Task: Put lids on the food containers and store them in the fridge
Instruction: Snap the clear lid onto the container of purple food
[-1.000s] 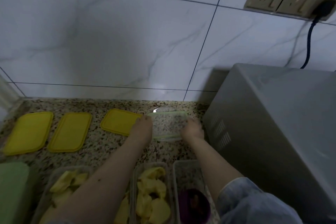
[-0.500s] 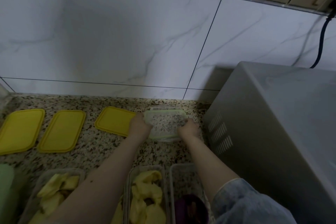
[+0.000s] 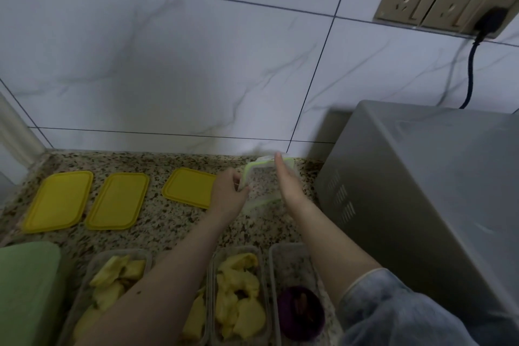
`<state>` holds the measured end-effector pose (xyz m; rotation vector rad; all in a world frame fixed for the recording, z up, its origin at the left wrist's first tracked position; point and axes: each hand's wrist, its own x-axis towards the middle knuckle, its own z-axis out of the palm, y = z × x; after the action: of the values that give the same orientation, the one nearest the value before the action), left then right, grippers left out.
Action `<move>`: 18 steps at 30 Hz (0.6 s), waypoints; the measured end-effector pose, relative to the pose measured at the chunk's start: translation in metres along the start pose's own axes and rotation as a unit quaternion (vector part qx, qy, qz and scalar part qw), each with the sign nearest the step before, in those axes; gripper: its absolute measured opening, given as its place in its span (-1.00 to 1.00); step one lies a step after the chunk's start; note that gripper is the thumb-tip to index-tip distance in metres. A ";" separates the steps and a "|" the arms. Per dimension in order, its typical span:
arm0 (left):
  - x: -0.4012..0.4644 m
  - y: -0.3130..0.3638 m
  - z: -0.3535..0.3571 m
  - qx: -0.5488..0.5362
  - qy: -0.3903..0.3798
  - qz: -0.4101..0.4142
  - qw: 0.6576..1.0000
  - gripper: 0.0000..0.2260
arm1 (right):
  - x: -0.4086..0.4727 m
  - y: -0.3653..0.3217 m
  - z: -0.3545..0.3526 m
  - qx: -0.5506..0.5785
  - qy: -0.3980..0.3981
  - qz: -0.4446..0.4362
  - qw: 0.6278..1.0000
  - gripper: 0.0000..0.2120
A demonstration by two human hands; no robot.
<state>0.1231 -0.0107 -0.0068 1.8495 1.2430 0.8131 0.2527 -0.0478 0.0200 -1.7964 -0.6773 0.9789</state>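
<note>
Lid-fetch step: my left hand (image 3: 229, 194) pinches the clear green-rimmed lid (image 3: 262, 185) at the tabletop's back edge, right hand (image 3: 288, 182) flat against it; next, seat it on the purple-food container (image 3: 295, 289).

No text, label, brand, number or sign can be read anywhere here
</note>
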 end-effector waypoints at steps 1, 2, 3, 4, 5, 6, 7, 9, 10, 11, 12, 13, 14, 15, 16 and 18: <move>-0.007 0.005 -0.003 0.004 -0.001 0.027 1.000 -0.66 | -0.006 -0.005 0.001 0.050 -0.011 0.008 0.999 -0.36; -0.013 0.009 -0.005 0.009 0.002 0.053 0.999 -0.69 | -0.009 -0.009 0.003 0.108 -0.017 0.020 0.994 -0.34; -0.018 0.011 -0.007 0.015 0.005 0.072 0.997 -0.75 | -0.013 -0.013 0.005 0.164 -0.016 0.034 0.986 -0.32; -0.024 0.013 -0.009 0.025 0.009 0.092 0.995 -0.80 | -0.016 -0.014 0.005 0.208 -0.012 0.047 0.977 -0.31; -0.029 0.015 -0.012 0.037 0.006 0.105 0.994 -0.84 | -0.018 -0.014 0.006 0.241 -0.011 0.057 0.969 -0.32; -0.035 0.018 -0.016 0.053 0.000 0.120 0.991 -0.88 | -0.022 -0.014 0.006 0.261 -0.013 0.063 0.963 -0.35; -0.040 0.020 -0.019 0.070 -0.012 0.137 0.988 -0.91 | -0.025 -0.013 0.006 0.275 -0.009 0.070 0.959 -0.40; -0.051 0.020 -0.026 0.095 -0.035 0.183 0.978 -0.94 | -0.032 -0.010 0.009 0.290 0.014 0.089 0.953 -0.51; -0.057 0.020 -0.029 0.103 -0.043 0.203 0.973 -0.91 | -0.035 -0.008 0.010 0.292 0.031 0.102 0.950 -0.57; -0.064 0.020 -0.033 0.108 -0.052 0.218 0.969 -0.88 | -0.041 -0.007 0.011 0.293 0.040 0.111 0.949 -0.61; -0.069 0.019 -0.036 0.109 -0.059 0.228 0.966 -0.84 | -0.047 -0.006 0.013 0.285 0.045 0.122 0.950 -0.59; -0.073 0.018 -0.040 0.112 -0.072 0.231 0.964 -0.79 | -0.050 -0.002 0.013 0.275 0.052 0.130 0.951 -0.57; -0.077 0.017 -0.044 0.115 -0.089 0.230 0.962 -0.72 | -0.054 -0.001 0.012 0.263 0.060 0.132 0.954 -0.57; -0.083 0.017 -0.050 0.118 -0.116 0.230 0.959 -0.64 | -0.061 0.002 0.010 0.260 0.064 0.129 0.955 -0.59; -0.086 0.015 -0.053 0.116 -0.136 0.233 0.956 -0.56 | -0.068 0.002 0.008 0.260 0.071 0.127 0.955 -0.62; -0.097 0.012 -0.061 0.103 -0.160 0.225 0.956 -0.46 | -0.085 0.001 0.003 0.264 0.074 0.117 0.955 -0.70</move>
<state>0.0465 -0.0903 0.0254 2.3734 0.7314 0.5941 0.2054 -0.1133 0.0455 -1.4660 -0.0872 1.0483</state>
